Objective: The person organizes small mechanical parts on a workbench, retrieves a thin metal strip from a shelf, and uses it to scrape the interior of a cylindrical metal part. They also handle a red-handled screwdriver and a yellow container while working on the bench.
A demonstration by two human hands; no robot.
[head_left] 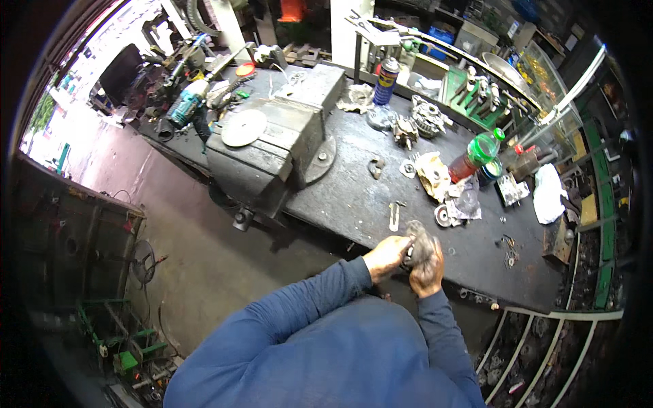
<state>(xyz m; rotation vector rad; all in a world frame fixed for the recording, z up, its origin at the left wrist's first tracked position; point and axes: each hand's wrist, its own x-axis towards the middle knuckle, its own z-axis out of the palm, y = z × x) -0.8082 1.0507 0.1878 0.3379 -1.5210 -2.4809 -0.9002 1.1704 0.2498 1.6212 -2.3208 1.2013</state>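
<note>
The rag (422,247) is grey, the sleeves (309,300) navy, the workbench (333,207) blackish, the spray can (385,85) mostly blue.

Crumpled grey rag (421,246), shiny part (409,256) beside

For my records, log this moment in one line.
Right hand: holding crumpled grey cloth-like bundle; left hand: against it; beyond: flat black workbench

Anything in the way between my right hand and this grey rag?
Nothing visible: your right hand holds the grey rag directly, by the near edge of the workbench. Your left hand is at its other side, by a small shiny piece, too indistinct to name.
</note>
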